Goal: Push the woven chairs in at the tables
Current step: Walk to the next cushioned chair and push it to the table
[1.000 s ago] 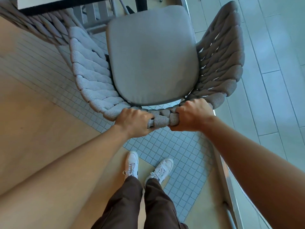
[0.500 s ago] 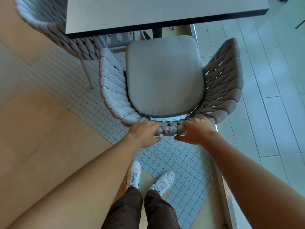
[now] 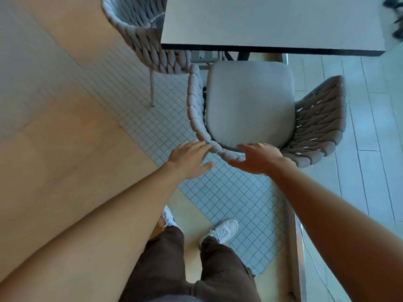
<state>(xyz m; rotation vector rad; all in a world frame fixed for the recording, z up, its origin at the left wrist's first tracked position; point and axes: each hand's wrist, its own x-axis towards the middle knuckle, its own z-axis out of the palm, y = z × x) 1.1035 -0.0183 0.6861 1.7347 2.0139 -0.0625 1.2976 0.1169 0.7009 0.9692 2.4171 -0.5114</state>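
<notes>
A grey woven chair (image 3: pixel 318 118) with a smooth seat cushion (image 3: pixel 248 101) stands right in front of me, its front edge reaching under the white table (image 3: pixel 272 20). My left hand (image 3: pixel 189 160) hovers with fingers spread just beside the chair's woven back rim, on its left. My right hand (image 3: pixel 257 158) is open too, its fingers over the middle of the back rim, and I cannot tell whether it touches. Neither hand grips the chair.
A second woven chair (image 3: pixel 139 33) sits at the table's left side on thin metal legs. The floor changes from wood at left to small mosaic tiles to long pale tiles at right, with a metal strip (image 3: pixel 297 247) along the seam. My feet stand behind the chair.
Both hands have let go of the chair's back rim and opened. The chair has slid forward toward the table, which now fills more of the view.
</notes>
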